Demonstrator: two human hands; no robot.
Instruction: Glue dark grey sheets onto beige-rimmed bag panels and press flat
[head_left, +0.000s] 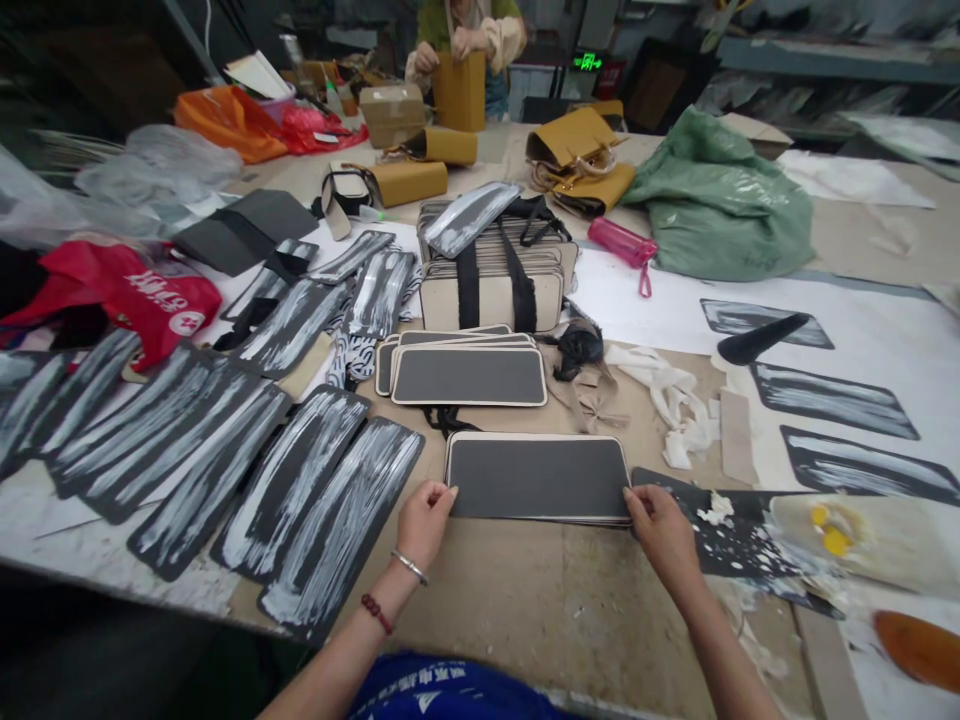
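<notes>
Directly before me lies a dark grey rectangular panel (538,478) with rounded corners and a pale rim, atop at least one more layer. At its left end, my left hand (426,515) pinches the edge between thumb and fingers. My right hand (658,515) grips the opposite end the same way. Just beyond is a small stack of similar pale-rimmed panels (469,376). Farther back, a taller pile of beige boards (442,300) is bound with black straps, and a white-streaked dark panel (472,218) rests on top.
White-streaked dark panels (330,530) overlap along the left; others (832,400) lie at right near a black tapered tool (765,338). Crumpled white cloth scraps (671,400), a green plastic bag (720,200) and mustard bags (577,150) are about. Across the table, a person's hands (450,48) hold a mustard piece.
</notes>
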